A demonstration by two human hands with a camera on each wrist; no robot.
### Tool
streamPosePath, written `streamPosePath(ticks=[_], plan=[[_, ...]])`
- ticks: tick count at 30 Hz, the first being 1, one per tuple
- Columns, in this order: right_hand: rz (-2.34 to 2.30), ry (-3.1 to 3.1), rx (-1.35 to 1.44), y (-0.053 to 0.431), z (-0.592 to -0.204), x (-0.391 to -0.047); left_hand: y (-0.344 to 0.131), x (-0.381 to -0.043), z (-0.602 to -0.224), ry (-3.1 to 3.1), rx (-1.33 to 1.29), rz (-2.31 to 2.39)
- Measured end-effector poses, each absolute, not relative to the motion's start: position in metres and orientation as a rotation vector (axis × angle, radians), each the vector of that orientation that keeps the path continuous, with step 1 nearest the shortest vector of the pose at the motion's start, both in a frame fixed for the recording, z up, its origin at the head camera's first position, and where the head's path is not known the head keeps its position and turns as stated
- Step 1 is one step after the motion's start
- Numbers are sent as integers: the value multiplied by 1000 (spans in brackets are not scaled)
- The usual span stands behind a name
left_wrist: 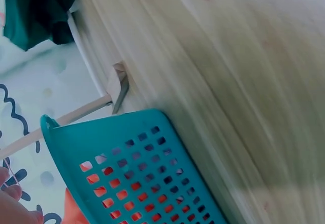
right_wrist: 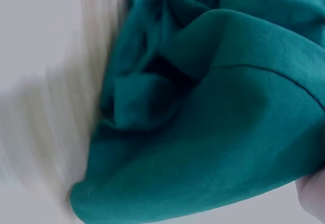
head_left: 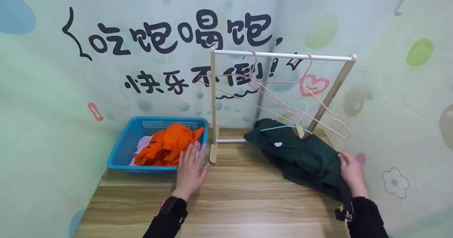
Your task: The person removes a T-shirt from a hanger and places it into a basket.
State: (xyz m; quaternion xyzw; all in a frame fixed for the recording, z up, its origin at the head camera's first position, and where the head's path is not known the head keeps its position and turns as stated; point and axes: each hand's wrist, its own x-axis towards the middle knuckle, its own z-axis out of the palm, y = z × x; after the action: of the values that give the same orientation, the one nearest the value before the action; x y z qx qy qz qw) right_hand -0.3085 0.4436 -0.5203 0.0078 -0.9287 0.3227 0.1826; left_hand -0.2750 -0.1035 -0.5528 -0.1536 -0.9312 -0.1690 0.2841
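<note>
My right hand (head_left: 352,172) pinches the right edge of a dark green garment (head_left: 304,156), which sags crumpled over the table and the rack's foot. A light blue hanger (head_left: 277,127) shows at its far side, near a small white label (head_left: 278,144). In the right wrist view, the green cloth (right_wrist: 203,153) fills most of the picture, with a fingertip (right_wrist: 312,196) at its lower right edge. My left hand (head_left: 191,167) reaches over the near right corner of a blue basket (head_left: 118,149), fingers straight, beside the orange cloth (head_left: 170,144) inside.
A small wooden rack with a white rail (head_left: 283,55) stands at the back. Pink hangers (head_left: 283,82) hang from the rail. Pale lilac cloth (head_left: 141,144) lies under the orange one. Printed walls enclose the wooden table (head_left: 226,195) on the left, back and right.
</note>
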Motion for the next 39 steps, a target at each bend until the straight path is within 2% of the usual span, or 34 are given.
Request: streamPosePath(ticks=[16, 27, 39], plan=[[996, -2565, 412, 391, -550, -330, -70, -281, -543, -2543, -375, -482], [944, -2459, 621, 351, -539, -341, -47, -284, -530, -2522, -395, -576], [904, -2308, 807, 314, -528, -346, -16, -285, -497, -2455, -490, -974]])
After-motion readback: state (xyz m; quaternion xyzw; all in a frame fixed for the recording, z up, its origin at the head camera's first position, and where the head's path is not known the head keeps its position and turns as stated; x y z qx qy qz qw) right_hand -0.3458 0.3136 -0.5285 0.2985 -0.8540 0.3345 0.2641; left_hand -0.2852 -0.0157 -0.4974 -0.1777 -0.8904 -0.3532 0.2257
